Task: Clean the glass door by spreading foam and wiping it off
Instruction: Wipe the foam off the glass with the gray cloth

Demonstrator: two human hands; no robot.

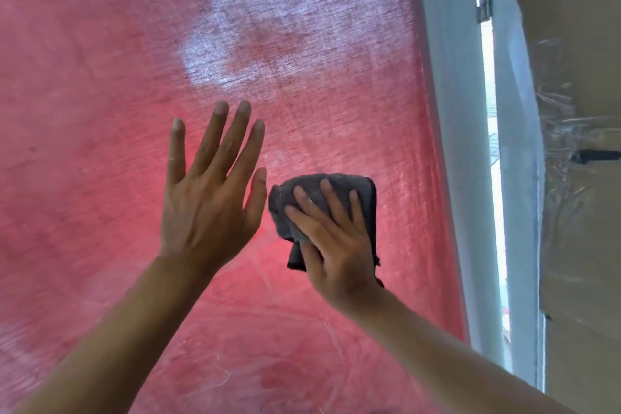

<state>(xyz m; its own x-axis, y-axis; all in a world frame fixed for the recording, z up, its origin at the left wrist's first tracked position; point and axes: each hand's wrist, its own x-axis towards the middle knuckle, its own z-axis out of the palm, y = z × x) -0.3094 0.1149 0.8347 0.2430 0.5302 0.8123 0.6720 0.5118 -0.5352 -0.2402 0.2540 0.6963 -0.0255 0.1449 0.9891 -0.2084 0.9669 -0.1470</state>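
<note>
The glass door (pixel 100 77) fills most of the view, and a red woven fabric (pixel 353 111) shows through it. A whitish hazy patch (pixel 215 60) lies on the glass in the upper middle, above both hands. The left hand (pixel 208 198) is spread flat with the fingers apart and pointing up, palm toward the glass. Just beside it, the right hand (pixel 332 239) presses a folded dark grey cloth (pixel 336 185) against the glass, the fingers lying over the cloth. At the right stands the white door frame (pixel 447 111), with a narrow bright gap (pixel 494 144) beside it. Further right is a brown surface covered by clear plastic film (pixel 571 144).
</note>
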